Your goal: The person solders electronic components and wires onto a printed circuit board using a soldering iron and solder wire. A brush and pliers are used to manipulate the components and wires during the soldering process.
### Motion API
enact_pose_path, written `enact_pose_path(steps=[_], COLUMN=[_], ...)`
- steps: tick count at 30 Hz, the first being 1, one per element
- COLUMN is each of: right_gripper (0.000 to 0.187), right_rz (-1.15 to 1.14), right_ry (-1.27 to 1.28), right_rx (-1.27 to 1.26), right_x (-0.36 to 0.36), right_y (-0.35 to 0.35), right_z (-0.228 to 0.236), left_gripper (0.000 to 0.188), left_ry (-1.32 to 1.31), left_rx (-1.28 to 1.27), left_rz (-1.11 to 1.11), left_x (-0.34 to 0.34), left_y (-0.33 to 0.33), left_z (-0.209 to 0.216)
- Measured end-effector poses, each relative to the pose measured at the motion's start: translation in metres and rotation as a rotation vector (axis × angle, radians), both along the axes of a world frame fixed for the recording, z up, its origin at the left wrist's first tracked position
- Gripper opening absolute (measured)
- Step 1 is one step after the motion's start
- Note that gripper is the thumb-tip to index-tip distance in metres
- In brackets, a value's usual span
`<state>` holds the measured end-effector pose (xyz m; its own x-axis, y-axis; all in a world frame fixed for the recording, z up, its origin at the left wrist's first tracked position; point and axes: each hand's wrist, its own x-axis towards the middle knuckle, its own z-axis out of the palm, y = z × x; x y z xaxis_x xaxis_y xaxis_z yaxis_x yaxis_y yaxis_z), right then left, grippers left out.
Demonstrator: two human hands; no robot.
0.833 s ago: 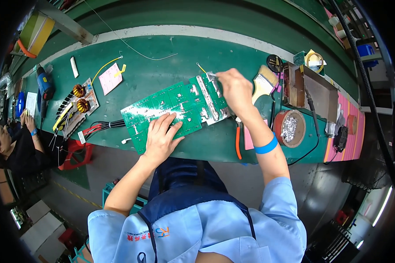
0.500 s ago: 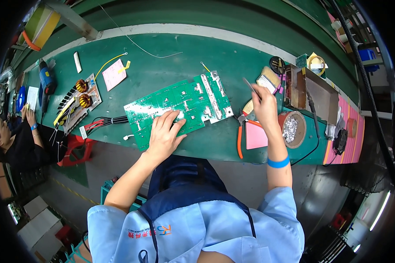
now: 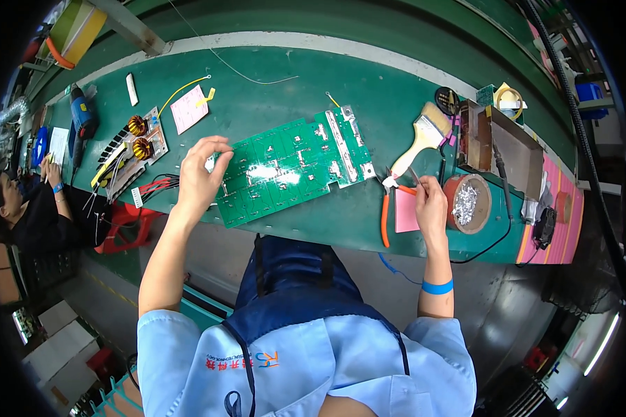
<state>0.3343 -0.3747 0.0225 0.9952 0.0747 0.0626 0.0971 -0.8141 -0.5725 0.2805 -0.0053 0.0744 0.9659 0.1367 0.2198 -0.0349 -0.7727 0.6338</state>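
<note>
A green circuit board [image 3: 275,170], solder side up, lies tilted on the bench in front of me. My left hand [image 3: 203,177] is at its left end, fingers and thumb bent around that edge; the exact contact is partly hidden. My right hand [image 3: 431,205] is closed on a slim dark metal tool, which looks like tweezers [image 3: 413,175], with its tip pointing away from me. Just left of that hand are orange-handled cutters [image 3: 385,215] and a pink paper pad [image 3: 405,212]. A wide brush [image 3: 424,135] with a pale handle lies beyond them.
Right of my hand stands a round tub [image 3: 469,203] with silvery scraps, near a soldering iron [image 3: 501,163] and an open metal box [image 3: 511,153]. A board with copper coils [image 3: 140,147], a pink note [image 3: 188,111] and a heat gun [image 3: 83,118] lie left. Another person [image 3: 35,208] sits there.
My left hand has gone from lying flat on the board to its left end, bending its fingers. My right hand has drawn back toward me with the tool, uncovering the brush.
</note>
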Motion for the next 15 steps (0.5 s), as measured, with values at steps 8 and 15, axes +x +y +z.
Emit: enact_pose_path(steps=[8, 15], right_gripper=[0.013, 0.015], right_rz=[0.129, 0.147], right_ry=[-0.148, -0.168], right_rx=[-0.151, -0.125], right_x=[0.004, 0.018], right_y=[-0.007, 0.002], right_z=[0.011, 0.018], left_gripper=[0.005, 0.012], left_ry=[0.038, 0.055], left_rx=[-0.134, -0.458], left_rz=[0.093, 0.402], left_x=[-0.024, -0.077], left_y=[-0.006, 0.013], left_z=[0.002, -0.032])
